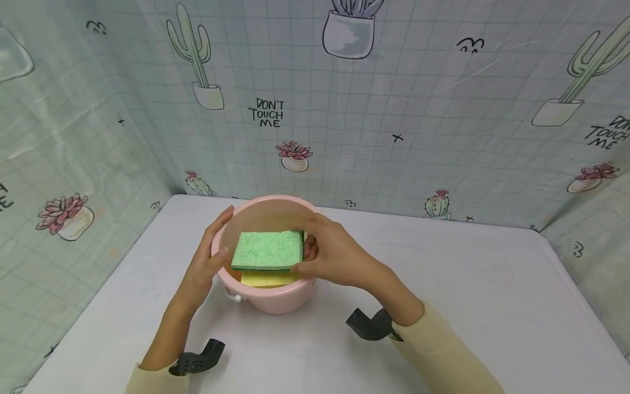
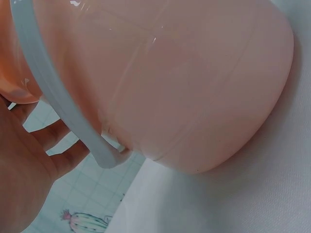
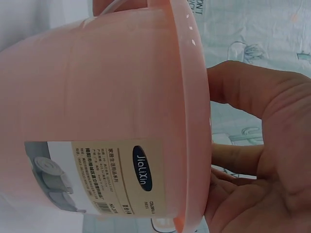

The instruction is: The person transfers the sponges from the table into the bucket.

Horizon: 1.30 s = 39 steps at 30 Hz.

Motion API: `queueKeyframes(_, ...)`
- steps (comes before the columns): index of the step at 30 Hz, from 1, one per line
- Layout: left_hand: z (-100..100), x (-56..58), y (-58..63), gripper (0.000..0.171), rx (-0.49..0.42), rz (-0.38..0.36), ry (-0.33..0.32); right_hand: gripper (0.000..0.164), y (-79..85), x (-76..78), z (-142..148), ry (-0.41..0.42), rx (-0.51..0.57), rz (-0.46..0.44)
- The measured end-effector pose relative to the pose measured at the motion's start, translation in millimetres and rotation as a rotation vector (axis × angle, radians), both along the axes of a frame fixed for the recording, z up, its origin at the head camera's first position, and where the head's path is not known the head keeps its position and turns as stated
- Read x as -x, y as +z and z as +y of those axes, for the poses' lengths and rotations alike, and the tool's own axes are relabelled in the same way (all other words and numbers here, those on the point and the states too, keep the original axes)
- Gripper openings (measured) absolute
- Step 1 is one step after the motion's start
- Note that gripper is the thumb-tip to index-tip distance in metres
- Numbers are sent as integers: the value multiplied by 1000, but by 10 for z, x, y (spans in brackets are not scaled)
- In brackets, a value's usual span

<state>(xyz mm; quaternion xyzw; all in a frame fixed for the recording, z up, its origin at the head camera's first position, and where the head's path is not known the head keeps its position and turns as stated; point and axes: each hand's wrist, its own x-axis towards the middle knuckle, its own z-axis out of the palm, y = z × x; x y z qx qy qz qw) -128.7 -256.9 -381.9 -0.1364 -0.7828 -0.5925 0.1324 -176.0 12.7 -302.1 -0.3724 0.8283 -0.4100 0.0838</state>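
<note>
A pink plastic bucket point(image 1: 278, 298) with a white handle point(image 2: 53, 90) stands on the white table. My left hand point(image 1: 200, 268) holds its left side, thumb at the rim and fingers along the outside. With my right hand point(image 1: 339, 254) I grip the right end of a green sponge point(image 1: 268, 250), thumb at its lower corner, at the bucket's mouth. The sponge has a darker green edge. Under it a yellow sponge point(image 1: 268, 279) shows inside the bucket. In the right wrist view, the bucket's rim hides the fingertips and the sponges.
The white table point(image 1: 443, 306) spreads to both sides of the bucket. A cactus-print cloth point(image 1: 344, 109) hangs behind and at the sides. On the bucket's wall is a printed label point(image 3: 112, 179). Black wrist mounts point(image 1: 371, 324) stick out from both sleeves.
</note>
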Motion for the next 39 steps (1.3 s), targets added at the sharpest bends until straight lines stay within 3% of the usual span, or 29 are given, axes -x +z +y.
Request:
queueKeyframes(15,15,10,-3,62,-17,-5,-18,62,100,24,9,99,-141,12)
queueKeyframes(22,27,17,-13,61,-27,11,-35,43,68,17,176,24,31,65)
queueKeyframes(26,19,27,-10,61,-9,5,-29,34,63,7,334,-22,117,147)
queueKeyframes(29,-3,44,-4,61,77,29,-3,32,34,-18,490,-67,132,189)
queueKeyframes(33,-66,25,41,65,284,91,88,33,-86,-56,720,-102,130,226)
queueKeyframes(36,-102,-33,146,72,426,158,148,36,-238,-99,918,-132,112,250)
queueKeyframes(39,-53,-135,308,73,488,279,154,38,-421,-193,1143,-185,76,264)
